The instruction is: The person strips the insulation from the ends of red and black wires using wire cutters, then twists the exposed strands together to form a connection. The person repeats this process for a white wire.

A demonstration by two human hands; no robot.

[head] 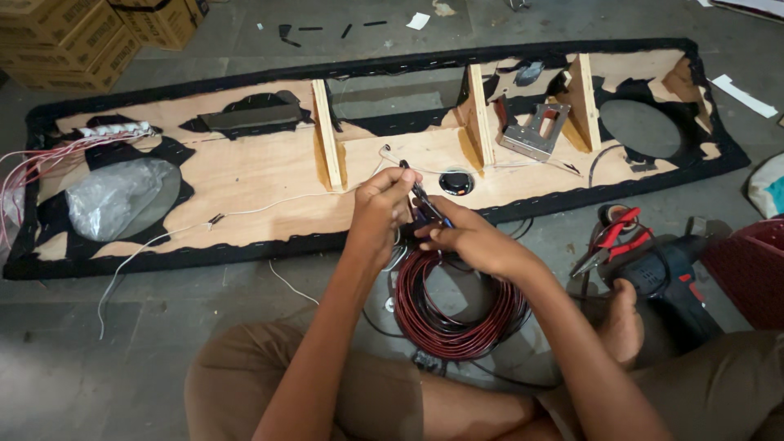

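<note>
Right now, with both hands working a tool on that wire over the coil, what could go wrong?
The tool tip sits close to the left hand fingers, so a slip might nick them. The right hand hovers over the red wire coil, whose loops could snag. The pliers and drill lie beside the bare foot.

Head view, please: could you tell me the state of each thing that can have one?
Left hand: closed on a thin wire end.
Right hand: gripping a dark hand tool.
Red and black cable: coiled on the floor.
Wooden panel: lying flat, black cloth edging.
Red-handled pliers: laid down, unheld.
Drill: lying on the floor, unheld.
</note>
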